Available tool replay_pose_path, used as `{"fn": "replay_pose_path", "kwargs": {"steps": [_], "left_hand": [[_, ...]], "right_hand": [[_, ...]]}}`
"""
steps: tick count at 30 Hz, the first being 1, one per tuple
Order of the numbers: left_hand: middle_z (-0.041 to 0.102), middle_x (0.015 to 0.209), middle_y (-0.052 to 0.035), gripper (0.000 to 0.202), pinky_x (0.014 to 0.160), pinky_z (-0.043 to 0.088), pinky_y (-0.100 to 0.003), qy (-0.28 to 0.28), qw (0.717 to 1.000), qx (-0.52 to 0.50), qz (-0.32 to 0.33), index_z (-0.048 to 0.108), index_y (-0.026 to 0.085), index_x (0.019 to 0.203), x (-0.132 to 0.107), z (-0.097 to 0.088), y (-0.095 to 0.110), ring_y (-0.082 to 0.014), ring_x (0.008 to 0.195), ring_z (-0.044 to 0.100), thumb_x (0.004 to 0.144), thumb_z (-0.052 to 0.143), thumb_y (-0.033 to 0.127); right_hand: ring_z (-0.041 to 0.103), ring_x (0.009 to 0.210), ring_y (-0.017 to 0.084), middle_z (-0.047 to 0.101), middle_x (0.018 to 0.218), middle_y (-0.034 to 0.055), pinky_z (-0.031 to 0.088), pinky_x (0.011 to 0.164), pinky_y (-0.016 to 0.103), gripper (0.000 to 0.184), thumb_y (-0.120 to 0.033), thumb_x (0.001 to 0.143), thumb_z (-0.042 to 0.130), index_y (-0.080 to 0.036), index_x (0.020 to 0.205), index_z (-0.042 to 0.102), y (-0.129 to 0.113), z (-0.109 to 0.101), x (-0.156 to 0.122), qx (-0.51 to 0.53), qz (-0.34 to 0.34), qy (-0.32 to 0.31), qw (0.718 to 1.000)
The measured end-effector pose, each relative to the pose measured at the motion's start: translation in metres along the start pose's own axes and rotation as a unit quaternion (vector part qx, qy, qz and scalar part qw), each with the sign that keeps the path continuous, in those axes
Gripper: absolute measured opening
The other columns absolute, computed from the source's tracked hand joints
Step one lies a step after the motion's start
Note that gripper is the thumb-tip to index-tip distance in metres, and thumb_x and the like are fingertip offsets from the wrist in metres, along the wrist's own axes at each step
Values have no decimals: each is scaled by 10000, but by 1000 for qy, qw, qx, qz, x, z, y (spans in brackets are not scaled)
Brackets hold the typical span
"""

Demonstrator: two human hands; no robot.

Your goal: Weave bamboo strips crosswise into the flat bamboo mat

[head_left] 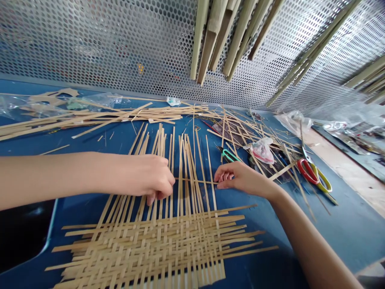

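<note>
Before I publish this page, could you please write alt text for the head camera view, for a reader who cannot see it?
A person's left hand and right hand reach over the loose ends of a partly woven mat, with a thin strip running crosswise between them. Nearby on the blue table lie more strips and red-and-yellow-handled scissors.

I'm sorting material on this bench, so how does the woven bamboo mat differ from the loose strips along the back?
The woven bamboo mat is interlaced into a sheet, while the loose strips lie in an unwoven heap. The mat sits at the near side of the blue table; the loose strips lie near the perforated metal panel. Both are made of slender tan strips.
</note>
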State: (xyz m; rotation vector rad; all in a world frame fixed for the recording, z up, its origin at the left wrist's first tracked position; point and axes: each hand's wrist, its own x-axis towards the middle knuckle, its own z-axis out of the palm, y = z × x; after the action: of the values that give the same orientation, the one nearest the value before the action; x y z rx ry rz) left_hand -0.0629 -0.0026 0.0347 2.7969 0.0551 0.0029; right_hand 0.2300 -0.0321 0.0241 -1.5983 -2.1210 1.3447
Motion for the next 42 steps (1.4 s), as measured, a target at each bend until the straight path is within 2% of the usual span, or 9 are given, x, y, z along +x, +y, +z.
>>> {"fn": "replay_pose_path", "kwargs": {"steps": [4,11,15,20,23,27,31,37,42], "left_hand": [[615,632,48,323,684,364,-321,13,997,75,18,510,207,575,2,3,1,-132,603,532,802,718,111],[573,608,70,343,580,316,-333,3,994,113,-7,508,197,552,0,1,2,-118,534,458,713,777,57],[579,594,72,334,567,308,-327,-3,997,72,-14,533,201,551,0,3,1,-114,515,438,713,781,46],[648,588,50,366,768,374,-313,8,998,-56,-1,542,214,541,3,6,-3,-126,576,526,857,637,56],[670,608,50,338,778,371,-316,-1,998,-65,8,560,225,566,4,1,-7,-136,633,577,806,591,-11],[635,629,54,309,631,338,-307,-36,999,-9,-36,598,226,617,4,-13,-10,-128,582,543,705,554,-66],[620,640,52,324,586,321,-302,-45,996,51,-57,591,223,608,3,-17,-8,-126,543,485,681,526,-86],[609,647,24,364,696,369,-328,-16,978,204,-45,527,220,549,9,1,-2,-150,572,486,730,494,-94],[635,667,2,336,722,389,-323,-8,965,260,-29,567,217,555,12,1,6,-175,695,557,780,599,-30]], "right_hand": [[592,697,172,660,698,3,450,683,288,79,-247,708,719,-181,742,695,3,1,1,-12,-14,2,1000],[586,697,173,653,698,1,448,679,288,75,-250,715,710,-184,744,691,5,2,1,-25,-19,5,999],[584,701,169,650,703,-3,448,681,284,78,-251,714,714,-187,748,685,5,1,2,-21,-22,0,1000],[578,688,163,646,698,-10,450,669,279,70,-239,716,719,-189,752,684,7,1,2,-16,-26,-3,1000],[581,689,163,649,698,-10,455,666,279,61,-235,726,718,-190,754,686,7,1,2,-21,-29,-3,999],[588,691,164,656,705,-5,465,665,278,63,-236,729,728,-189,752,693,7,0,2,-22,-32,-2,999],[594,689,163,660,701,-5,470,661,274,67,-237,726,738,-188,748,698,7,0,2,-22,-34,-2,999],[601,685,162,650,690,-10,467,653,270,66,-230,713,739,-190,733,689,6,1,3,-9,-32,-2,999],[596,685,162,648,691,-11,463,657,273,67,-221,708,738,-186,734,687,6,1,3,-13,-26,0,1000]]}}
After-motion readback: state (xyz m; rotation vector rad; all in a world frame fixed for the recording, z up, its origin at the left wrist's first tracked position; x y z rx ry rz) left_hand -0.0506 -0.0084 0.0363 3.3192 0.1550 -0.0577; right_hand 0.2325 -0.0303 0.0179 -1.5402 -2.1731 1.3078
